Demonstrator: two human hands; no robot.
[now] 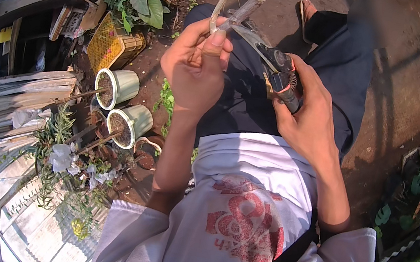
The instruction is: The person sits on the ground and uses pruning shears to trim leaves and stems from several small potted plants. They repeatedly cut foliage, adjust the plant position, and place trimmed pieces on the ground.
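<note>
Between the thumb and fingers of my left hand (201,62) is a forked woody branch (244,11), with a thick cut stub and a thinner, paler stem pointing up and away from me. My right hand (311,106) grips a pair of pruning shears (276,65) with dark handles, a coil spring and some orange-red on them. The blade of the shears reaches to the fork, close to my left fingertips; whether it touches the wood I cannot tell. Both hands are above my dark trousers.
At left stand two pale plastic pots (127,85) (139,123) of soil with sticks in them, a tilted yellow crate (111,44), stacked boards (26,98) and leafy plants (152,3). More plants (409,221) grow at right. Bare soil (389,120) shows beside my leg.
</note>
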